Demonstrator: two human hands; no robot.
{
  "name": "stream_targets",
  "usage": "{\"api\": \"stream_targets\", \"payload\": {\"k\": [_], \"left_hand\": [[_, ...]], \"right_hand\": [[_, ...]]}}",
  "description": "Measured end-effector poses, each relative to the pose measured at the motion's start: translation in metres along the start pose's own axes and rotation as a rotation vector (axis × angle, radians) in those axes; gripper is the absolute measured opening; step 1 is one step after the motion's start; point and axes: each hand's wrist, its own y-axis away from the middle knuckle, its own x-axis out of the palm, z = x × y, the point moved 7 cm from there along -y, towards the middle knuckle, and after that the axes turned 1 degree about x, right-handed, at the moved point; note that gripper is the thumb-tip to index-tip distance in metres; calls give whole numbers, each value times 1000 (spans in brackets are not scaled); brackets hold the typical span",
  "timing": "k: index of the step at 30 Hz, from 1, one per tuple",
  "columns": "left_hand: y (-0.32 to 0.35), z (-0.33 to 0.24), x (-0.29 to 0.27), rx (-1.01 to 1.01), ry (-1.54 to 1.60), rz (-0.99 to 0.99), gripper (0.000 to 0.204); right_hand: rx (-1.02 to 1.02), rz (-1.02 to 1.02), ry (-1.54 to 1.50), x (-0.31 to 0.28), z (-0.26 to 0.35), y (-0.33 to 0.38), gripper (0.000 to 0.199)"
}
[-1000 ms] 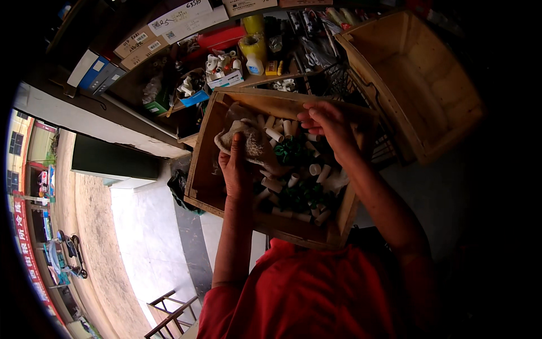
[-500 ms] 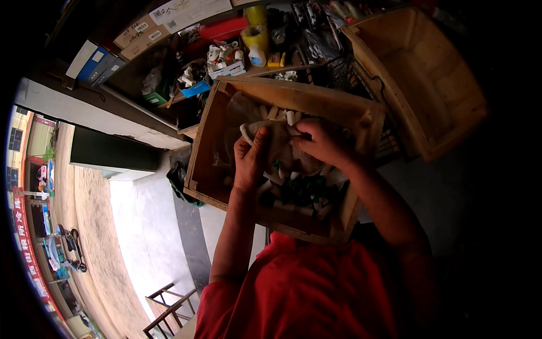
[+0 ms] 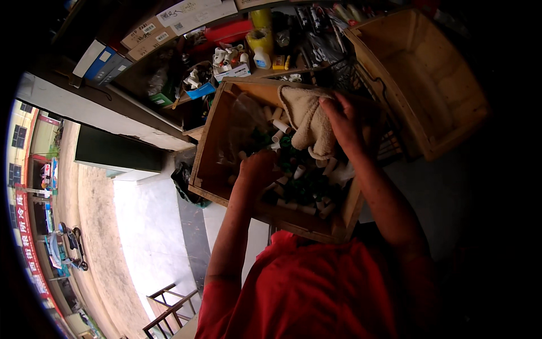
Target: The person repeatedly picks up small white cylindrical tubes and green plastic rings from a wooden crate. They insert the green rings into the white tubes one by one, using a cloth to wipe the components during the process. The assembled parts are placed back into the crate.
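A beige fuzzy cloth (image 3: 309, 116) with a stitched edge hangs from my right hand (image 3: 341, 116), pinched at its upper right corner. Its lower folds droop over an open wooden box (image 3: 217, 189) in front of me. Low inside that box, my left hand (image 3: 258, 168) is closed, its fingers curled downward among the contents; what they hold is hidden in shadow. Short white tubes (image 3: 282, 126) and dark green pieces (image 3: 307, 186) lie loose around it. A clear plastic bag (image 3: 244, 118) rests against the box's left side.
Another wooden box (image 3: 429, 96) stands tilted at the right. Behind, a cluttered shelf bears a carton of white fittings (image 3: 232, 69), a small white bottle (image 3: 261, 59) and a yellow roll (image 3: 259, 40). A dark plastic bag (image 3: 186, 183) lies on the floor left of the box.
Both hands were together on the bunched cloth. My left hand has let go and dropped lower into the box; my right hand has moved right and up, and the cloth now hangs spread out.
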Motion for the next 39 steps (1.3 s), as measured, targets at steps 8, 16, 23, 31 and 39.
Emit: {"api": "stream_targets", "payload": {"k": [8,16,23,31,39], "left_hand": [[-1,7,28,98,-130,156,39],[-15,-2,-17,-24,504,17,36],[-34,-19,-29,54,1282,-220,31],[-31,-21,-15,138,1403,-104,29],[-29,-27,-19,90,1504,-155,26]], "right_hand": [[39,35,42,5,-9,1,26],[149,186,185,10,-20,6,31],[199,476,133,35,-30,15,32],[161,432,120,33,-32,12,27],[3,201,226,16,-29,2,29]]}}
